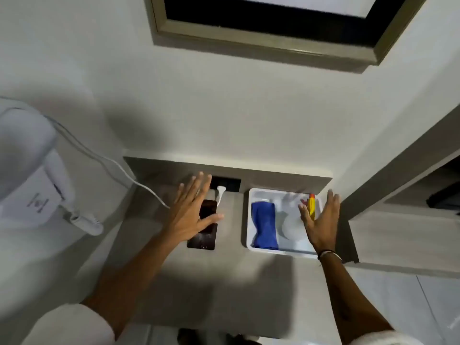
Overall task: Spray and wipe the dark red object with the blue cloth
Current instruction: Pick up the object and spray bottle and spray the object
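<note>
A dark red flat object [204, 239], shaped like a phone, lies on the grey counter with a white cable plugged in at its far end. My left hand [191, 212] hovers over it with fingers spread, covering its middle. A blue cloth [264, 227] lies crumpled in the left part of a white tray [245, 220]. A spray bottle with a yellow and red top [311, 206] lies in the tray's right part. My right hand [321, 225] is spread open above the tray's right side, beside the bottle, holding nothing.
A black wall socket [230, 184] with a white plug [221, 190] sits behind the dark red object. A white wall-mounted hair dryer [32, 175] with its cord hangs at left. A mirror frame [261, 38] is above, a cabinet [403, 220] at right.
</note>
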Demonstrator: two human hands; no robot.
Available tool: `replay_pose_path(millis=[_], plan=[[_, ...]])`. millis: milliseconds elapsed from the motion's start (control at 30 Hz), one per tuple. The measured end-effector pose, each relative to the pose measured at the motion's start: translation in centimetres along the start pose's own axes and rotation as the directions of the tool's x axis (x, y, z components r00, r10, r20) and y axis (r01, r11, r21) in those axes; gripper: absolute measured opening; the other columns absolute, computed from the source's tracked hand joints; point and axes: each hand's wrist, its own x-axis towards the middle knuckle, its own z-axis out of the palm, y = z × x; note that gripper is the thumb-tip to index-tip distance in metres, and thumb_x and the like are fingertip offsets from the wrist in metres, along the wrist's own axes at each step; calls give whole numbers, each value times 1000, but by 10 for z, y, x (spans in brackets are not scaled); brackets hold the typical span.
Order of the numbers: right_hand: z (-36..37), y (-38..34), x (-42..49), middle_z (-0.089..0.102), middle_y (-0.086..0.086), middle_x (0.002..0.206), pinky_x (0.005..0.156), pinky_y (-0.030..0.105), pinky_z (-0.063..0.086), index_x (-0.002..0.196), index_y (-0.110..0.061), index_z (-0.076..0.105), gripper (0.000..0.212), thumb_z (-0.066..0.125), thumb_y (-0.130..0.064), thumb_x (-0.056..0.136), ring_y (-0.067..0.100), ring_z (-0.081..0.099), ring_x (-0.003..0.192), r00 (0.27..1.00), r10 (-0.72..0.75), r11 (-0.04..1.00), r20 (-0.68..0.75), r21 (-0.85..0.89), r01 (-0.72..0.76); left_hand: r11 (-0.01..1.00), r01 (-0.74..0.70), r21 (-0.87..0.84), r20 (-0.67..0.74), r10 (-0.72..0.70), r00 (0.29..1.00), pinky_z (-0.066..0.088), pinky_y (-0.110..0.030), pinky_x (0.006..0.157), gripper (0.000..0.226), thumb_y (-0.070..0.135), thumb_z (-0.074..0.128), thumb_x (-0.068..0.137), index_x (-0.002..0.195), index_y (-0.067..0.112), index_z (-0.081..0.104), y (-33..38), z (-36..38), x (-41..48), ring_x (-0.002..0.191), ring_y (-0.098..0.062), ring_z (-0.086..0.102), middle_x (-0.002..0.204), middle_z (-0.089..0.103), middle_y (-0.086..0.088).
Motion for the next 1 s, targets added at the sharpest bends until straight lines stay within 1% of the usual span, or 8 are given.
replay_pose_path(millis=[133, 333, 500, 633, 733, 833, 933, 1000], plan=[[12, 16, -11, 56, 3, 163, 116, 45, 51, 168, -27, 31, 87, 82, -24, 97, 26, 61, 137, 983, 50, 971, 175, 222, -88, 1000, 0, 31, 144, -5, 990, 0, -59, 133, 131, 102, 41, 75, 172, 24, -1, -13, 23, -16, 165, -24, -12, 180, -5, -3], [39, 18, 5, 57, 18, 160, 119, 56, 52, 173, -19, 22, 80, 67, -14, 107, 39, 60, 143, 986, 3, 970, 167, 237, -44, 998, 34, -62, 107, -27, 994, 7, -58, 131, 137, 61, 93, 68, 171, 16, 14, -10, 26, -17, 165, -33, 5, 177, 22, -11], [47, 13, 7, 74, 18, 118, 97, 40, 58, 174, -21, 21, 80, 66, -19, 108, 32, 71, 100, 987, -31, 979, 155, 203, -2, 991, 70, -112, 74, -62, 995, 28, -65, 125, 114, 39, 103, 59, 154, 10, 47, -10, 18, -25, 144, -35, 39, 151, 49, -14], [38, -2, -7, 70, 7, 98, 80, 13, 51, 172, -28, 24, 81, 69, -36, 105, 20, 69, 84, 987, -105, 978, 125, 191, 80, 964, 94, -247, 33, -89, 995, 34, -63, 122, 111, 33, 104, 57, 151, 13, 49, -23, 18, -39, 139, -28, 39, 149, 49, -11], [27, -32, -37, 68, -17, 103, 88, 15, 57, 158, -43, 46, 68, 67, -60, 96, -2, 68, 84, 988, -148, 966, 52, 222, 133, 945, 74, -319, 22, -70, 997, 40, -56, 119, 111, 30, 105, 56, 151, 14, 49, -38, 17, -47, 139, -30, 41, 148, 49, -10], [27, -62, -80, 63, -41, 120, 98, 3, 49, 151, -52, 48, 52, 68, -37, 106, -15, 65, 110, 972, -226, 903, 63, 389, 185, 922, 23, -386, 30, -13, 999, 41, -47, 118, 109, 34, 100, 56, 151, 19, 48, -56, 17, -52, 139, -24, 41, 146, 45, 3], [38, -83, -123, 70, -20, 128, 93, 8, 55, 148, -39, 58, 44, 66, -24, 108, -9, 70, 115, 955, -173, 861, 242, 508, 27, 884, 43, -465, 83, -5, 997, 39, -37, 119, 108, 42, 93, 56, 152, 31, 44, -66, 19, -60, 139, -13, 39, 142, 37, 23], [47, -88, -145, 68, 2, 119, 77, 13, 58, 151, -31, 63, 45, 65, -15, 109, 16, 75, 107, 912, -188, 888, 365, 460, -1, 861, 56, -506, 95, -9, 995, 40, -37, 119, 108, 40, 93, 57, 152, 32, 43, -71, 18, -66, 141, -14, 41, 142, 37, 26]])
